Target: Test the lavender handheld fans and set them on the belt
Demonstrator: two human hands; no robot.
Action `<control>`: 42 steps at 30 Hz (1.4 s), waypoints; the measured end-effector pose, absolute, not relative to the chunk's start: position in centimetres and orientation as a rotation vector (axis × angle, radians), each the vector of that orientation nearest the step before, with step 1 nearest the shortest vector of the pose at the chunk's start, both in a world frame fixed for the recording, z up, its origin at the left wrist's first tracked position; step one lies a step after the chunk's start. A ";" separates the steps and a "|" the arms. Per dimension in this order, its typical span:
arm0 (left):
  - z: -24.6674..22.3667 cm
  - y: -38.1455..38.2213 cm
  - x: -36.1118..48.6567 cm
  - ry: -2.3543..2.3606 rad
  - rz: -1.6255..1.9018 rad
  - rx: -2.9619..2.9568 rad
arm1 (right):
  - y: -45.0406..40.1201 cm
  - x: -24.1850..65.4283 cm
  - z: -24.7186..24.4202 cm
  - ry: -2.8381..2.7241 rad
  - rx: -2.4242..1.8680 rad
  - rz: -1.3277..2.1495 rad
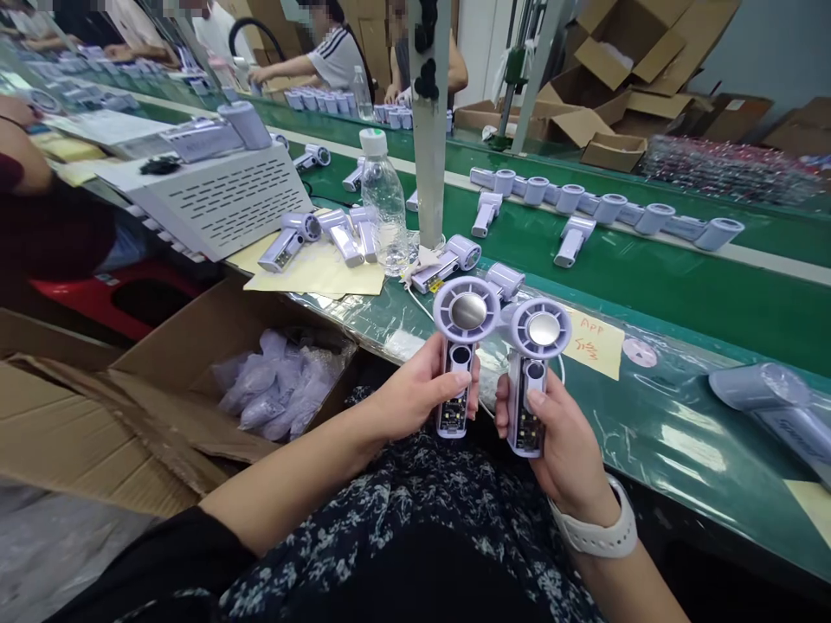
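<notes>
In my left hand (428, 389) is a lilac handheld fan (466, 310), held upright with my thumb on the handle below its round head. My right hand (564, 424) grips a second lilac handheld fan (541, 329), its thumb also lying on the handle. Both fans face me, side by side over the bench's front edge. Dark circuit boards show in their handles. Just behind them, another fan (505, 280) rests on the green bench (675, 415). A fan with its handle facing up (447, 264) lies near the metal post.
A water bottle (384, 208) stands by the metal post (429, 130). Fans line the green conveyor (714, 277). A large fan-shaped piece (772, 402) lies at right. An open carton (195, 346) with plastic-wrapped items sits at left. Co-workers (334, 56) sit across the line.
</notes>
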State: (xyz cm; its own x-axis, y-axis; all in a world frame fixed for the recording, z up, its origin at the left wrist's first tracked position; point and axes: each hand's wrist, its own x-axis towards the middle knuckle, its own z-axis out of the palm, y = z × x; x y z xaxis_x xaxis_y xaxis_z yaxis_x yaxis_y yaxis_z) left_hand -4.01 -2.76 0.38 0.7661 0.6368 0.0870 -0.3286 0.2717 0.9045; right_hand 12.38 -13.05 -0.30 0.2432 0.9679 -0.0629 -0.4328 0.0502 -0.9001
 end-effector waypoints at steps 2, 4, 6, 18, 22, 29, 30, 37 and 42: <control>0.4 -2.7 -4.0 0.326 0.656 1.104 | -13.0 12.4 -0.2 -0.638 -0.984 1.242; 0.4 -2.8 -3.9 0.329 0.655 1.081 | -13.0 12.3 -0.1 -0.612 -0.969 1.261; 0.3 -2.8 -3.9 0.334 0.658 1.067 | -13.0 12.3 0.1 -0.612 -0.955 1.263; 0.7 -3.2 -3.9 0.371 0.674 1.058 | -13.3 12.3 0.4 -0.734 -0.962 1.247; 0.5 -3.1 -4.2 0.315 0.635 1.095 | -13.5 12.6 0.5 -0.708 -0.969 1.260; 0.6 -3.1 -3.6 0.523 0.696 1.158 | -13.4 12.7 0.4 -0.576 -0.830 1.367; 0.6 -3.1 -3.4 0.559 0.696 1.155 | -13.4 12.7 0.3 -0.566 -0.802 1.395; 1.4 -4.2 -3.6 0.479 0.654 1.055 | -13.7 12.2 0.7 -0.534 -0.896 1.266; 4.0 -5.5 -5.0 0.367 0.673 1.100 | -14.7 12.1 2.6 -0.624 -0.799 1.286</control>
